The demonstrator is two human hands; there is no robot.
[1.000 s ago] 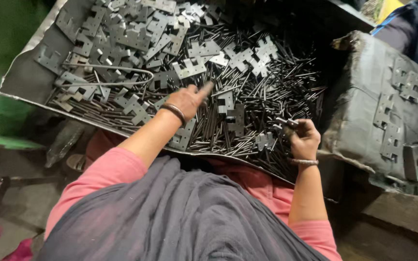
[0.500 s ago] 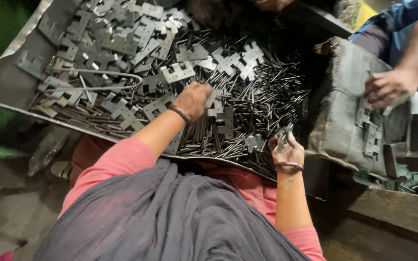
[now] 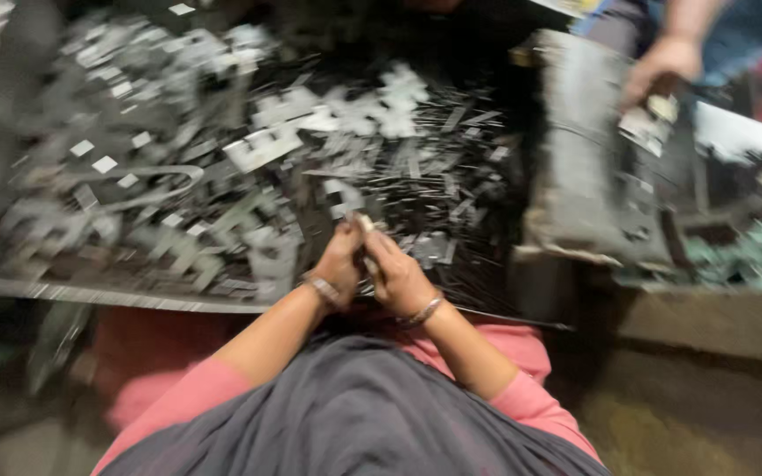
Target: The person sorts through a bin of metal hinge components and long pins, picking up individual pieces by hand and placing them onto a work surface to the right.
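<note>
Both hands, left (image 3: 339, 263) and right (image 3: 401, 278), close together around a small metal piece (image 3: 365, 256) at the tray's (image 3: 90, 295) near edge; most of the heap (image 3: 222, 176) lies untouched.

Left hand (image 3: 339, 264) and right hand (image 3: 399, 278) now together.

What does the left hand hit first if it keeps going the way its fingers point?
The left hand points up and slightly right, away from the body, and meets the right hand at a small pale piece. Straight on, it would likely first meet the heap of thin metal strips; blur leaves depth unclear.
</note>
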